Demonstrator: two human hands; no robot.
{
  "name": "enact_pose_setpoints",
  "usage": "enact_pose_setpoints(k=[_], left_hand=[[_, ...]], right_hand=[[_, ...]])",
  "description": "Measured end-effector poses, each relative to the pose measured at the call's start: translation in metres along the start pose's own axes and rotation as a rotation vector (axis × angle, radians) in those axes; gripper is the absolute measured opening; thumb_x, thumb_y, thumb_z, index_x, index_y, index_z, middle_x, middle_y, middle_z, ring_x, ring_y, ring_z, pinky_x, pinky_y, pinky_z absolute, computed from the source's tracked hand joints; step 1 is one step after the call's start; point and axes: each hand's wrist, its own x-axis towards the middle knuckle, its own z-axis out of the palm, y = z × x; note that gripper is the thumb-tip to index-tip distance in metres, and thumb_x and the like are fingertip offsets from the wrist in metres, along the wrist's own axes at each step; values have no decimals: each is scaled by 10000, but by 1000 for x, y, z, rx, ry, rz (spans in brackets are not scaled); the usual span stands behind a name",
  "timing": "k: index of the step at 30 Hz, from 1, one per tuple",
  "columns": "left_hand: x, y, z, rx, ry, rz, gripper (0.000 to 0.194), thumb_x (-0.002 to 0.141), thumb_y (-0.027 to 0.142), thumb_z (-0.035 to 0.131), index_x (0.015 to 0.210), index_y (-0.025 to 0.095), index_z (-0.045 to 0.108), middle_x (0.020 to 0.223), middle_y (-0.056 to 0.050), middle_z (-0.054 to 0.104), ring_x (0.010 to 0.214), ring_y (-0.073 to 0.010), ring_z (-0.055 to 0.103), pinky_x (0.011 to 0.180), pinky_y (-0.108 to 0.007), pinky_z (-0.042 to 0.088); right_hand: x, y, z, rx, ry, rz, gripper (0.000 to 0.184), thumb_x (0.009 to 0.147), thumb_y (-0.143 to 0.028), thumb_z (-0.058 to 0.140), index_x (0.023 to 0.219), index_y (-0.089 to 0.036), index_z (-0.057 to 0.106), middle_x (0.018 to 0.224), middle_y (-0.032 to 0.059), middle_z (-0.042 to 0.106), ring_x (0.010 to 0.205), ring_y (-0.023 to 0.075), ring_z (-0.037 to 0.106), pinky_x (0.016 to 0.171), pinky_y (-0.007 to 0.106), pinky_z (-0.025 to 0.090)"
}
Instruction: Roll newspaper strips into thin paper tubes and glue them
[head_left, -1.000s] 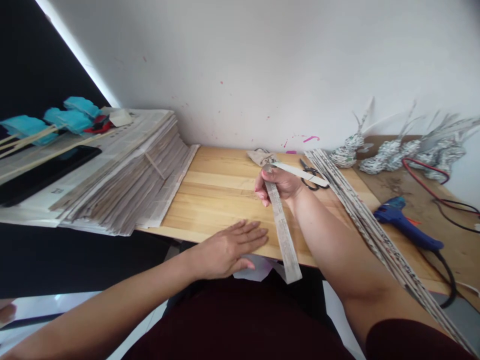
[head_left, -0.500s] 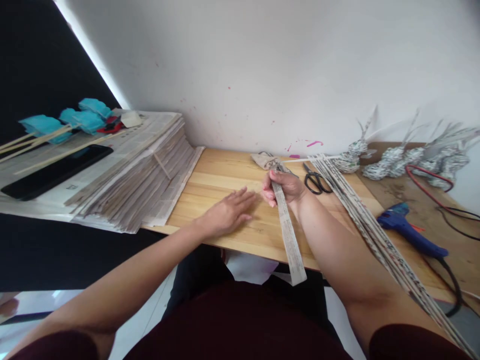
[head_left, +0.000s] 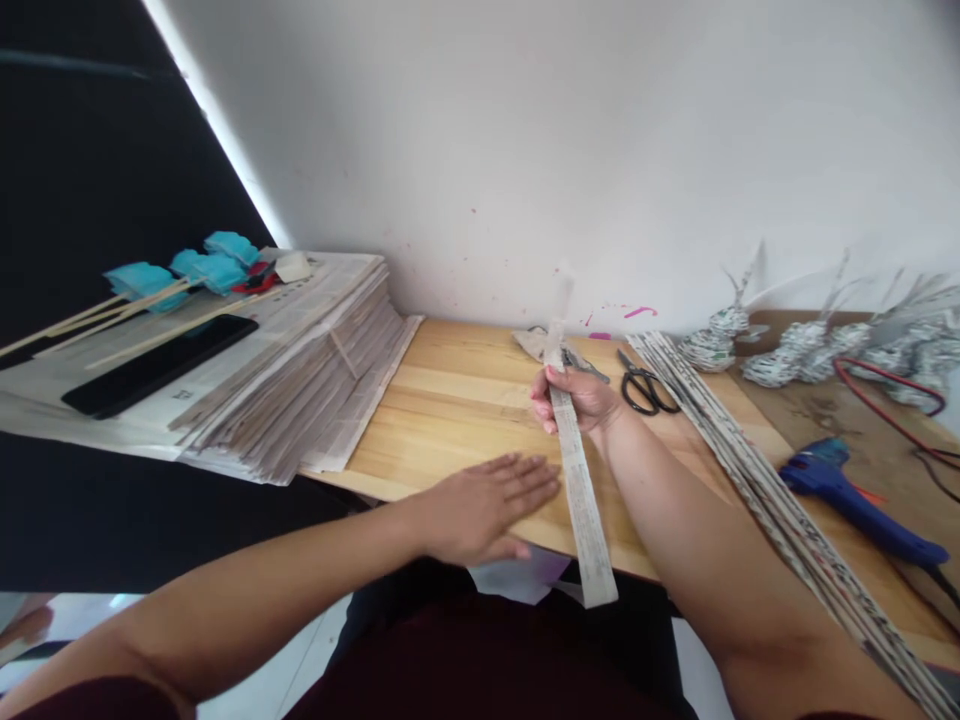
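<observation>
My right hand [head_left: 576, 396] is closed round a long flat strip of folded newspaper [head_left: 582, 500]. The strip runs from above my fingers, where its far end sticks up blurred, down past the front edge of the wooden table [head_left: 450, 400]. My left hand [head_left: 484, 505] lies flat and open on the table near that front edge, fingers stretched toward the strip and just left of it. A small crumpled paper scrap [head_left: 534, 342] lies behind my right hand.
A thick stack of newspapers [head_left: 300, 340] fills the left, with a black phone [head_left: 161, 363], wooden sticks and teal bundles [head_left: 217, 262] on top. Black scissors [head_left: 645, 385], a bundle of rolled paper rods [head_left: 757, 470], a blue glue gun [head_left: 855, 495] and woven paper figures [head_left: 810, 340] lie right.
My left hand slid back from the middle of the table toward its front edge. The strip's far end swung up to point at the wall. The view shifted.
</observation>
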Motion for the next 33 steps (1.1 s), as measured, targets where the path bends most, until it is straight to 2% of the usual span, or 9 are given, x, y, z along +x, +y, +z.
enact_pose_setpoints(k=[3, 6, 9, 12, 15, 18, 21, 28, 33], left_hand=[[-14, 21, 5, -147, 46, 75, 699, 957, 432, 447, 1554, 177, 189, 1598, -108, 224, 1492, -252, 128, 1222, -443, 104], [-18, 34, 15, -428, 185, 103, 530, 956, 280, 469, 1479, 221, 404, 1464, -94, 493, 1410, -230, 375, 1174, -418, 290], [-17, 40, 29, -726, 418, -118, 330, 964, 295, 466, 1204, 211, 677, 1138, -112, 710, 974, -190, 695, 825, -306, 560], [-17, 37, 31, -841, 557, -435, 276, 869, 418, 625, 878, 164, 731, 683, -48, 687, 478, -106, 566, 444, -213, 434], [-22, 28, 12, -706, 589, -461, 424, 884, 439, 593, 564, 162, 579, 491, 0, 516, 447, -87, 455, 449, -219, 356], [-29, 16, -14, -373, 614, -294, 386, 903, 384, 569, 582, 171, 597, 578, -25, 561, 626, -139, 534, 684, -294, 446], [-37, -5, -27, -138, 601, -268, 223, 918, 339, 544, 889, 210, 724, 926, -78, 698, 935, -215, 605, 925, -396, 425], [-89, -75, -25, 124, 564, -763, 382, 896, 345, 526, 1228, 185, 629, 1252, -126, 641, 1193, -291, 558, 1042, -440, 400], [-100, -79, -34, -50, 694, -878, 369, 867, 452, 558, 1089, 189, 691, 1148, -119, 696, 1100, -306, 620, 1013, -448, 432]], right_hand=[[1, 1, -1, 24, -5, -3, 333, 810, -474, 688, 782, -143, 664, 577, 8, 641, 493, 137, 625, 468, 246, 520], [2, 3, -1, 25, -9, 7, 328, 800, -467, 703, 789, -139, 682, 600, 19, 652, 505, 144, 641, 475, 247, 522], [4, 6, 0, 2, -22, 29, 342, 798, -463, 710, 799, -121, 698, 611, 30, 654, 518, 152, 653, 482, 253, 533], [5, 9, 2, -25, -42, 49, 348, 797, -449, 723, 831, -103, 710, 633, 39, 662, 535, 152, 661, 489, 248, 543], [6, 11, 5, -29, -44, 64, 327, 822, -424, 708, 853, -99, 709, 653, 36, 667, 553, 147, 665, 521, 263, 565], [9, 14, 6, -58, -69, 83, 358, 825, -439, 705, 872, -84, 705, 671, 43, 672, 581, 165, 684, 573, 302, 586], [12, 15, 7, -82, -94, 89, 373, 820, -439, 713, 900, -75, 697, 692, 49, 675, 637, 192, 709, 640, 340, 595], [14, 19, 7, -125, -123, 62, 360, 844, -414, 688, 979, -80, 693, 759, 56, 684, 685, 214, 728, 678, 336, 577], [16, 21, 7, -132, -98, 59, 357, 842, -410, 688, 976, -79, 693, 743, 51, 680, 656, 210, 722, 640, 315, 568]])
